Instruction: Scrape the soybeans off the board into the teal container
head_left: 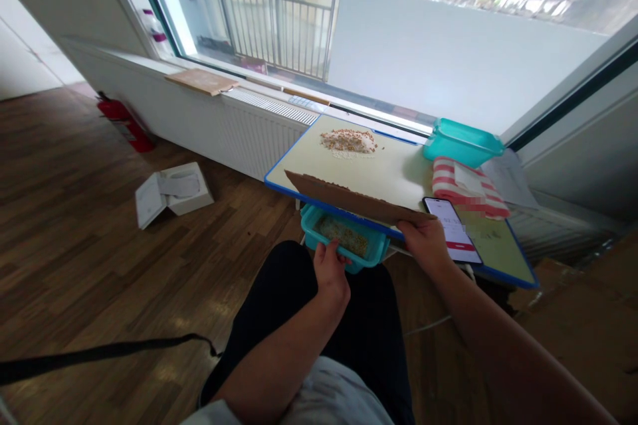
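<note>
My left hand (329, 270) grips the near rim of a teal plastic tub (343, 236), held just below the table's front edge; a layer of small tan grains lies inside it. My right hand (423, 239) is closed on the end of a long brown cardboard strip (349, 198), which lies along the front edge of the blue-rimmed table (379, 169). A pile of mixed white and brown grains (349, 141) sits at the table's far side.
A phone (452, 229) with a lit screen lies by my right hand. A striped red-and-white cloth (466, 187) and a second teal tub (462, 141) stand at the table's right. On the wooden floor to the left are an open white box (172, 192) and a red fire extinguisher (124, 123).
</note>
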### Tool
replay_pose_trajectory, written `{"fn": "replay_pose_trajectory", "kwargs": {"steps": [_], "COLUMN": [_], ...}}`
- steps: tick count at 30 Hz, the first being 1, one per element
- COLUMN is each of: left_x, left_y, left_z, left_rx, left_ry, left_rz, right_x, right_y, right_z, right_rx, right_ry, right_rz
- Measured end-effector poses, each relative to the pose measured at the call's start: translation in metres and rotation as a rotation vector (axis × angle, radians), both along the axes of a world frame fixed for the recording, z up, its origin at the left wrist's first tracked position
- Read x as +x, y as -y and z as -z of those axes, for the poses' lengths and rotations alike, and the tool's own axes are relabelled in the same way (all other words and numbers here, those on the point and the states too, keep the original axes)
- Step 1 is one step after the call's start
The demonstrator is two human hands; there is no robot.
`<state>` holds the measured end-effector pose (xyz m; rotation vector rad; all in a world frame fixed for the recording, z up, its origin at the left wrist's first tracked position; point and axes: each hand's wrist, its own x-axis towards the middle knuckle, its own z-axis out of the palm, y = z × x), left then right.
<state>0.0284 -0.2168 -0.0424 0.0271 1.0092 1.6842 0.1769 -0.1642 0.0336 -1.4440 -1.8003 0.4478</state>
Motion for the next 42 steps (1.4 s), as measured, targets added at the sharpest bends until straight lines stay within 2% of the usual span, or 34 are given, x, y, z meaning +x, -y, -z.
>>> {"fn": "replay_pose_trajectory", "kwargs": {"steps": [7, 15, 24, 29, 37, 42], "left_x": [0.000, 0.000, -0.001, -0.001, -0.002, -0.002], "left_y": [0.000, 0.000, -0.001, -0.001, -0.001, -0.002], "left_z": [-0.003, -0.001, -0.002, -0.002, -0.001, -0.002], "left_rx": [-0.003, -0.001, -0.010, -0.013, -0.031, -0.012], "left_ry": [-0.013, -0.027, -0.007, 0.006, -0.001, 0.020], "left_rz": [-0.016, -0.009, -0.013, -0.013, 0.001, -0.004], "right_x": [-0.007, -0.004, -0.009, -0.010, -0.008, -0.001], "right_y": [0.010, 0.011, 0.018, 0.021, 0.005, 0.010], "right_z": [-0.009, 0.004, -0.003, -0.001, 0.008, 0.008], "right_rx": [-0.006, 0.029, 0.038, 0.053, 0.047, 0.006], "right_ry": [-0.049, -0.066, -0.003, -0.019, -0.091, -0.079], "right_rz": [0.037, -0.020, -0.010, 0.005, -0.005, 0.004]}}
